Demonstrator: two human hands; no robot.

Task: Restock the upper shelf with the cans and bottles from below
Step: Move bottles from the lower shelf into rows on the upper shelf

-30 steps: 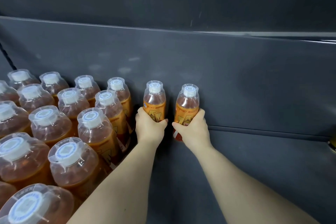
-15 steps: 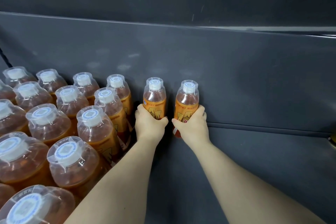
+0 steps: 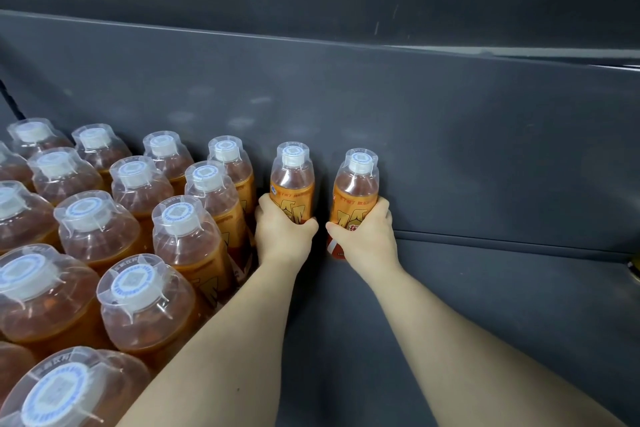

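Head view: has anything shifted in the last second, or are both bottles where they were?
Nothing visibly moved. The left hand still grips the left orange-labelled clear plastic bottle, the right hand the right orange-labelled clear plastic bottle, both upright at the dark grey back panel.

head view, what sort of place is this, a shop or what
Likely a shop or stockroom display: a dark grey shelf with a back panel, packed rows of identical drink bottles, and the left hand and right hand gripping a left bottle and a right bottle beside them.
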